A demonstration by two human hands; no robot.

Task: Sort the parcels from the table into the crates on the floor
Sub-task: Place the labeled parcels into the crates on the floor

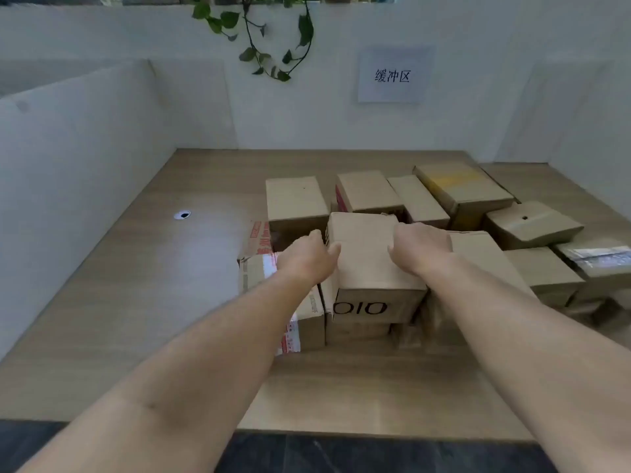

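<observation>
pale partition walls enclose a wooden worktop [136, 302] with cardboard parcels [297, 199] crowding its right half. the "oio" box [368, 268] sits atop other parcels near the front. left grip [307, 256] clasps its left edge, thumb on top; right grip [418, 247] curls over its right edge. a paper sign [392, 75] hangs on the back wall beside a vine [273, 35].

One wide-angle view was taken from head height at the near edge of the tabletop [143, 302] and was directed forward and down. The nearest parcel [368, 268] was seen closely from above, and the white wall [307, 114] behind was caught across the top.
</observation>
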